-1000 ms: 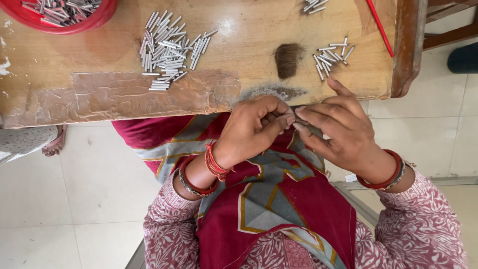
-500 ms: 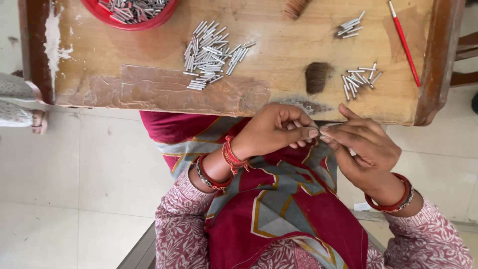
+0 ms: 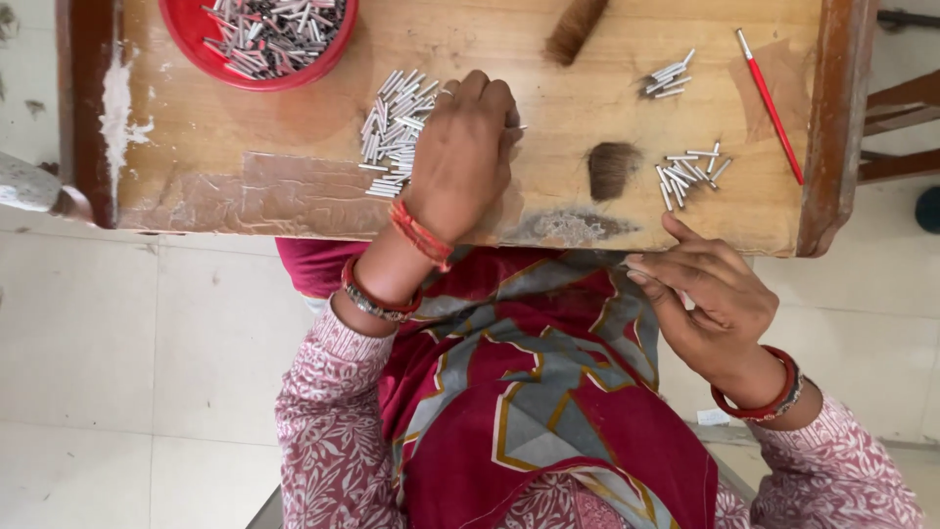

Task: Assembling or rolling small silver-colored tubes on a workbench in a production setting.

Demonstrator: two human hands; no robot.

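Left hand on the heap of small metal pins, right hand waiting below the table edge

The pile of short silvery pins [image 3: 395, 132] lies on the wooden table [image 3: 294, 147] in the upper middle of the frame, and the left hand [image 3: 462, 157] rests palm down just beside it, fingers curled onto the pins' right edge; whether it grips any cannot be told. The right hand [image 3: 707, 299] hangs lower right, below the table's front edge over the red patterned cloth on the lap, fingers loosely bent, with no visible thing in it. Right of the left hand sit two smaller pin clusters [image 3: 688, 171], a dark brush tuft [image 3: 611, 168] and a red stick [image 3: 770, 103]. A red bowl [image 3: 206, 49] of mixed pins stands at the upper left
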